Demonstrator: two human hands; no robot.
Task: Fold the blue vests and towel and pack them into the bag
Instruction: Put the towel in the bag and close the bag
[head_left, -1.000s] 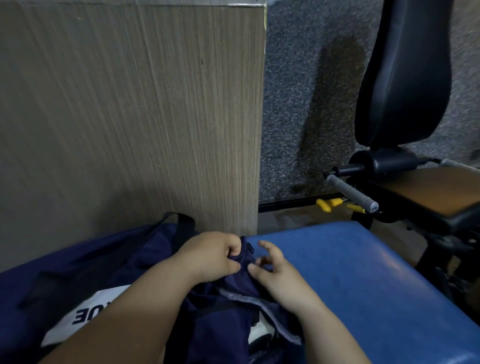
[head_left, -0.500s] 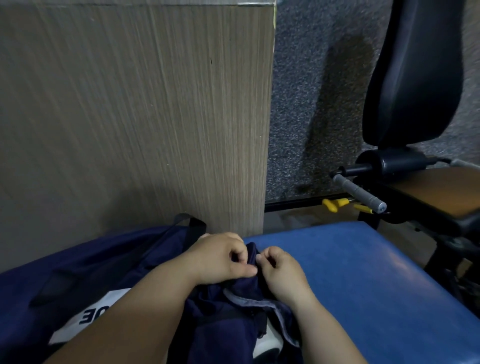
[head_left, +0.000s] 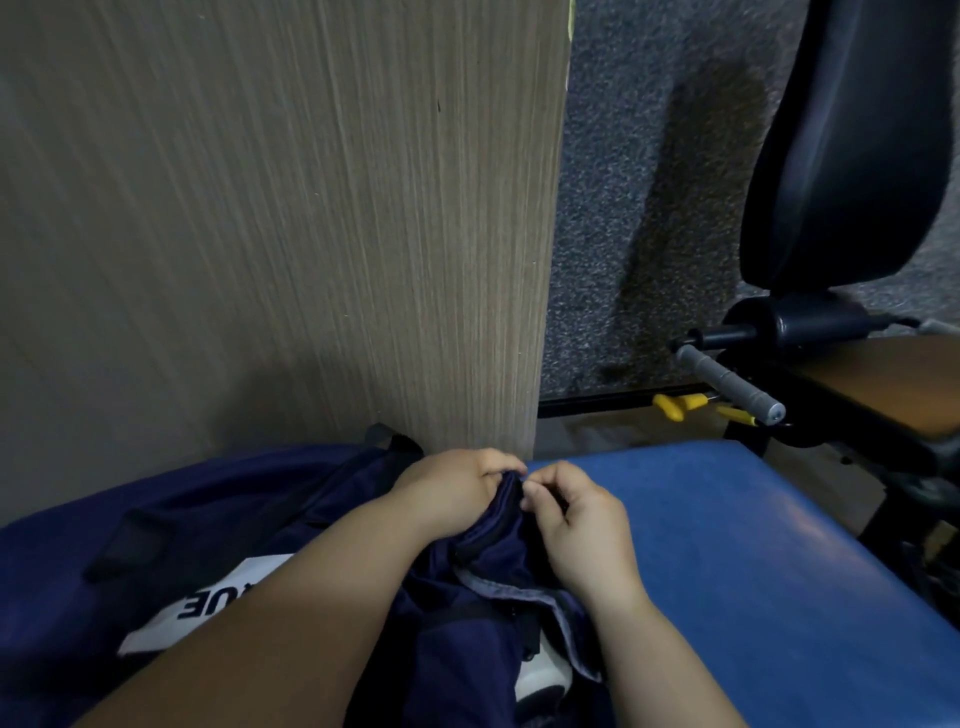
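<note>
Dim indoor scene, lit softly from the upper right. A pale sheen lies on the blue worktop (head_left: 800, 525), and a faint highlight runs down the black chair back (head_left: 841, 156). To the chair's left, a dark, soft-edged shadow falls on the grey carpet (head_left: 696, 218). The navy bag (head_left: 208, 519) is murky, its folds hard to separate. Wide-angle distortion bends the wood panel (head_left: 311, 208) edge. Detail is slightly soft throughout.

Two hands are in view, one left hand (head_left: 452, 493) and one right hand (head_left: 589, 532). There is one navy bag (head_left: 208, 514), carrying one white label (head_left: 208, 610). One blue padded tabletop (head_left: 753, 545), one wood-grain panel (head_left: 285, 234), one black backrest (head_left: 852, 145), one brown seat pad (head_left: 883, 374) and one grey grip handle (head_left: 727, 376) show, plus two yellow pieces: a thick yellow piece (head_left: 675, 405) and a thin yellow piece (head_left: 735, 414)
</note>
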